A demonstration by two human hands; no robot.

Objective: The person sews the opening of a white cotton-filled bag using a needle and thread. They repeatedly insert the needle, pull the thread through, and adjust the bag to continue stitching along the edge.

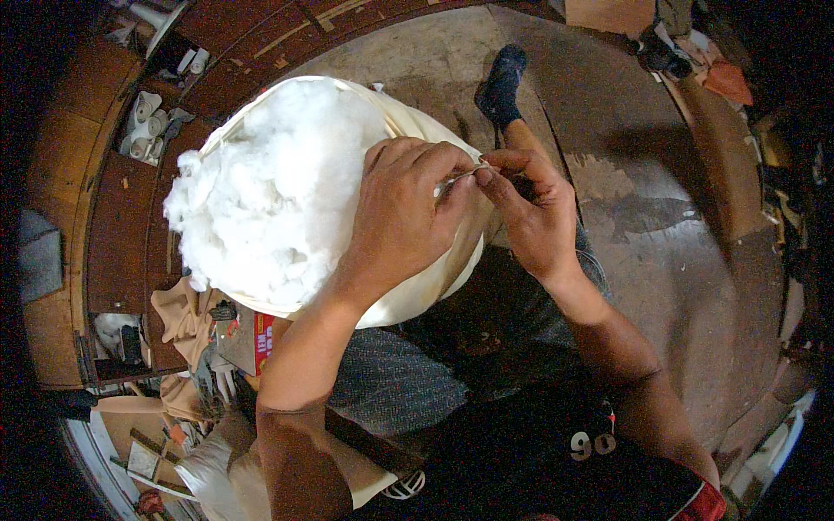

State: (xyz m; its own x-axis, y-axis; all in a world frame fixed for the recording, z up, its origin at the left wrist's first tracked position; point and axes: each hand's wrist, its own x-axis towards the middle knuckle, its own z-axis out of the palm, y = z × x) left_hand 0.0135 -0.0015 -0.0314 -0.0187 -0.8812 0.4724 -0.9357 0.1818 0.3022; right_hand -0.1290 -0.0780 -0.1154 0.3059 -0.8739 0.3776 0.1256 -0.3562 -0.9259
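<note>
2 hands (407,208) (537,213) pinch 1 cover (413,291); 1 fluff heap (278,187) inside.

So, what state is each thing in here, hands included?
White stuffing: fluffy, heaped, exposed.
Cream fabric: bulging around the stuffing, open at left.
Left hand: fingers curled; exact grip unclear.
Right hand: thumb and fingertip pinching a small pale piece.
Dark sock: worn.

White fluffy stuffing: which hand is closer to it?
Left. The left hand is beside the right edge of the stuffing; the right hand is farther right, beyond the left hand.
</note>
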